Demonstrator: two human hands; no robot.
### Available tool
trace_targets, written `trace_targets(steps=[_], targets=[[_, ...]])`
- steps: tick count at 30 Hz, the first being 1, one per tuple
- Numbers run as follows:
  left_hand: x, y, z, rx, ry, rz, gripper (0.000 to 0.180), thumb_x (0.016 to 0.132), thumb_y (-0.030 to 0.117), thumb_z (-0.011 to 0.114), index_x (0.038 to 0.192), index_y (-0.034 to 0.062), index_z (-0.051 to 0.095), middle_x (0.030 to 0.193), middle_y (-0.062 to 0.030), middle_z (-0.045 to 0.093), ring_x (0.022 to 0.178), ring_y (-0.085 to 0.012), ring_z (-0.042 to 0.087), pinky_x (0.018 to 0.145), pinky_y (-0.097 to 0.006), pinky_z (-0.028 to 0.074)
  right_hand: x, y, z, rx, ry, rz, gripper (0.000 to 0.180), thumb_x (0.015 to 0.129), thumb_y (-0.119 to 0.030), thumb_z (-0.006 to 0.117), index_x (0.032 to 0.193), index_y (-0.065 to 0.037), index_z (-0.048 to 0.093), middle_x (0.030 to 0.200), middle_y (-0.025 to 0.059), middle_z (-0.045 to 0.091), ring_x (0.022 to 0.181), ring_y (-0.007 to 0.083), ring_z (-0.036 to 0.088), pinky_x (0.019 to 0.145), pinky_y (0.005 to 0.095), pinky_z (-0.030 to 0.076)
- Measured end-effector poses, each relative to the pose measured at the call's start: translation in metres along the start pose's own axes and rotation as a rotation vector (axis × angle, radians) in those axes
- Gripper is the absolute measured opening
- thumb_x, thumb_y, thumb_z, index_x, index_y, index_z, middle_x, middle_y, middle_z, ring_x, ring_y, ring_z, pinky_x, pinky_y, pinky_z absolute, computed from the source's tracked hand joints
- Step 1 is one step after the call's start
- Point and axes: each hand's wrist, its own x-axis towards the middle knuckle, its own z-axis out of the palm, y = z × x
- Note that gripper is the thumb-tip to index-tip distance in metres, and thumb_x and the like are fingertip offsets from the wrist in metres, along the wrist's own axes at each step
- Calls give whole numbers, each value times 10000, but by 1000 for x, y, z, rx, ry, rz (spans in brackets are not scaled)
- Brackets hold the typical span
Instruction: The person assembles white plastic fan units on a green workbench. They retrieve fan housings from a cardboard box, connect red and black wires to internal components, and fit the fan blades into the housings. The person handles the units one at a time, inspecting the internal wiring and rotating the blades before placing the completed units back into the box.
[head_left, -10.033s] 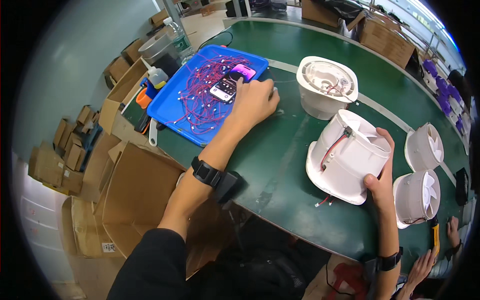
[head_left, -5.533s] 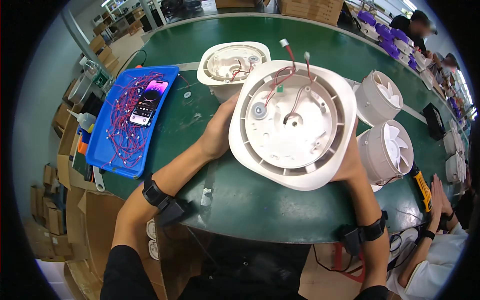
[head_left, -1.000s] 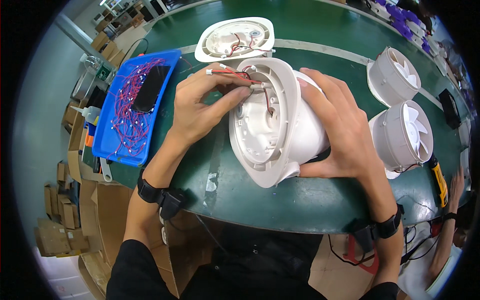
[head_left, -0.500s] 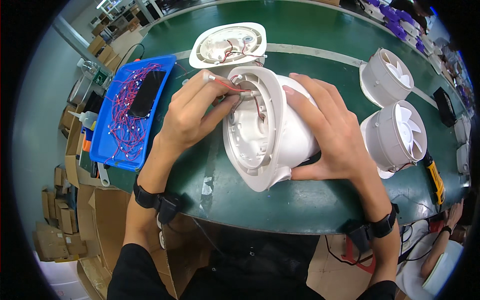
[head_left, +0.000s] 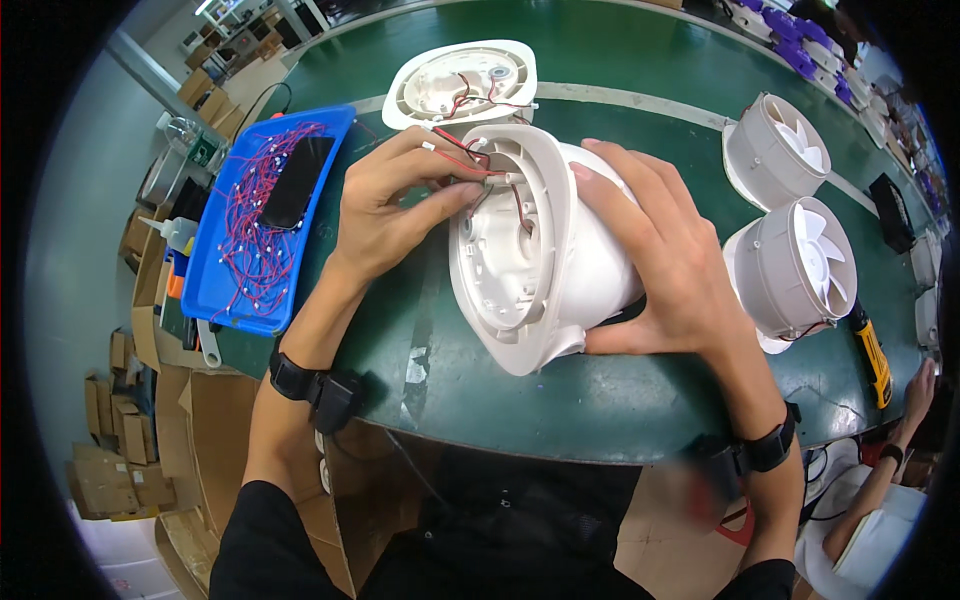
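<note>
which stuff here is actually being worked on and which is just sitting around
In hand:
left hand pinching red wires
right hand steadying white fan housing

Lying about:
blue tray
second housing
two white fans
yellow tool

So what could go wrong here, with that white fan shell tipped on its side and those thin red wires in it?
The left hand pinches thin red wires at the rim of the white fan shell; a hard tug might pull one loose. The shell stands on its edge, steadied only by the right hand, so it could roll or tip on the green table. It is also close to the open shell behind.
</note>
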Motion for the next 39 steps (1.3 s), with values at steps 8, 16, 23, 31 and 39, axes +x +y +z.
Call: trace_targets(steps=[8,16,23,31,39], targets=[[2,-11,-4,-172,-44,-46,213,726,10,785,935,42,759,1062,-64,603,968,-175,612,843,-310,487,0,0,3,64,19,28,989,457,-304,832,1386,-185,514,1320,207,521,1117,421,533,853,467,523],[5,0,-1,-72,-27,66,212,707,38,808,913,48,761,1136,-84,609,1006,-211,626,929,-353,475,-8,14,3,424,-4,71,1021,497,-261,871,1409,-71,455,1351,199,512,1186,376,534,1008,422,427],[-2,0,9,-319,1,-186,202,740,10,794,938,17,752,1238,-111,560,985,-151,630,835,-283,554,-9,17,-3,449,-57,98,1074,518,-283,898,1429,-11,398,1365,199,506,1224,319,536,1036,390,400],[-4,-2,4,-290,-41,-210,161,742,0,780,899,19,753,1181,-84,588,987,-124,610,727,-234,548,-11,21,-2,562,-65,123,1085,525,-290,905,1437,-12,388,1337,198,543,1199,290,565,1027,383,409],[-3,9,11,-198,7,-233,132,804,38,744,930,13,717,1072,-49,592,957,-114,604,654,-200,551,-10,16,1,479,-41,133,1058,544,-319,878,1436,-14,397,1355,205,513,1227,325,532,1047,402,393]])
